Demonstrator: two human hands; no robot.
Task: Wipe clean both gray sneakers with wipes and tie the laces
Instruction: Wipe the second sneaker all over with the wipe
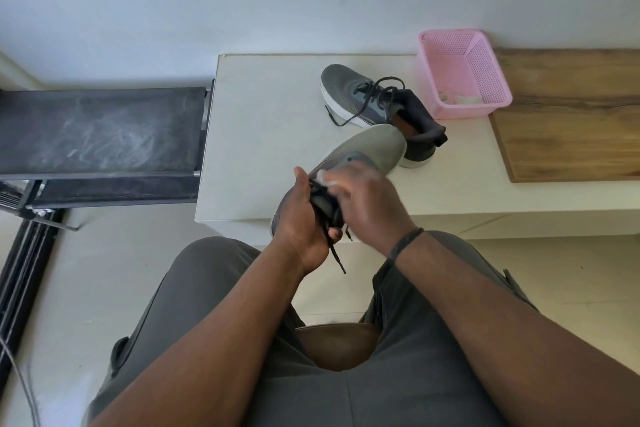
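White wall behind, pale floor below, low white table [270, 135] ahead of seated knees in gray trousers [408, 374]. Left hand [301, 229] wrapped around heel end of gray sneaker [367, 149], thumb up along near side, fingers curled beneath, toe raised and pointing away over table edge. Right hand [363, 198] laid over sneaker's upper just beside left thumb, fingers bent onto white wipe [323, 177], hand blurred. Black laces [337, 253] loose, hanging down below left palm. Second sneaker [349, 90] flat on table beyond both hands, apart from them, laces untied and trailing, heel partly hidden behind raised toe. Pink basket [433, 55] farther off, right of second sneaker, pale scraps in bottom, too small to identify. Wooden board [571, 114] on table beyond right hand, under basket's far corner. Dark bench [100, 128] well left of left hand. Dark band [405, 244] on right wrist.
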